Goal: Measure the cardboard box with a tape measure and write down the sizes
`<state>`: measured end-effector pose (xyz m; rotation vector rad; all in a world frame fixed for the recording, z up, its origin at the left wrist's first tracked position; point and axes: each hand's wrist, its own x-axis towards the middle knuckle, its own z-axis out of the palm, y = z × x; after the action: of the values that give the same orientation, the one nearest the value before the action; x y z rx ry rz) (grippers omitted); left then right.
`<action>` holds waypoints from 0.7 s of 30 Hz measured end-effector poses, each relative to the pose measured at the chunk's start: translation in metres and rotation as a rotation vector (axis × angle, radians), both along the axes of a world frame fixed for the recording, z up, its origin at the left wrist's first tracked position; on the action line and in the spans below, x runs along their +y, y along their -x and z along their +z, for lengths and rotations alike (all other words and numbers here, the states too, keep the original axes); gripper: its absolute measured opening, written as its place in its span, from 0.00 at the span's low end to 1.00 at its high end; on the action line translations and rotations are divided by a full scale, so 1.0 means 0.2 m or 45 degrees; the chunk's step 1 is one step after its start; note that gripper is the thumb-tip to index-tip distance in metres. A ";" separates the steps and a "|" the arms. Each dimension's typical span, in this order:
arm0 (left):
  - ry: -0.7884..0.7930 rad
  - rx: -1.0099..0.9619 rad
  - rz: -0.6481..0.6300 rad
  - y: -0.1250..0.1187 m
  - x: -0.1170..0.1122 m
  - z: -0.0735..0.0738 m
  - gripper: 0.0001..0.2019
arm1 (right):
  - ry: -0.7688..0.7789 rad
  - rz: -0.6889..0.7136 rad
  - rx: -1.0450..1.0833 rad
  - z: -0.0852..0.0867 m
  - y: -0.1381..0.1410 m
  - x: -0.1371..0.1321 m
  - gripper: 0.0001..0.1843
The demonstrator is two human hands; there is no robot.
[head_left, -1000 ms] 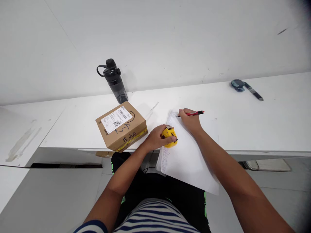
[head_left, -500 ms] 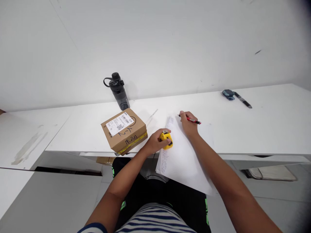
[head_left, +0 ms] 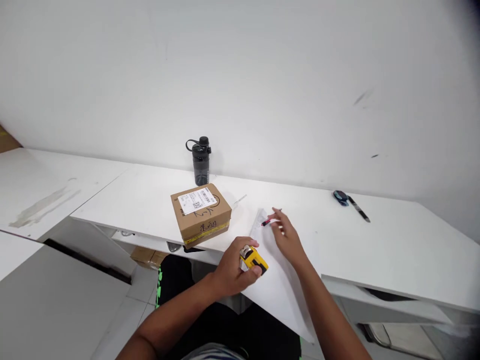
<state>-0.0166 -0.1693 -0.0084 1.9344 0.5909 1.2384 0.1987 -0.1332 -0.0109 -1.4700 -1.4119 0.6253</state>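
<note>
Yellow tape measure [head_left: 254, 258] and red-and-black pen [head_left: 266, 221] over white paper [head_left: 283, 295], lower centre of the frame.
The left hand [head_left: 233, 270] is curled round the tape measure at the paper's left edge; the right hand [head_left: 288, 239], half open, has the pen loosely among its fingers near the paper's top. Left of centre, a cardboard box [head_left: 206, 217] sits on the worktop [head_left: 348, 250].
</note>
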 end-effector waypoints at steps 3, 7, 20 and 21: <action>-0.070 -0.272 -0.042 0.03 -0.08 0.10 0.26 | 0.228 0.883 0.400 0.11 0.12 -0.22 0.41; -0.127 -0.272 -0.002 0.08 -0.14 0.23 0.29 | 0.156 1.019 0.611 0.17 0.27 -0.38 0.52; 0.830 -0.760 0.245 0.40 -0.25 0.26 0.30 | -0.148 0.742 -0.133 0.32 0.59 -0.28 0.32; 0.837 -0.803 0.258 0.42 -0.25 0.24 0.28 | -0.169 0.774 -0.216 0.35 0.60 -0.26 0.32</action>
<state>-0.1000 -0.2195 0.0388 0.8964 0.7408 1.4514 0.0794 -0.1859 0.0587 -0.9971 -2.0164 0.7681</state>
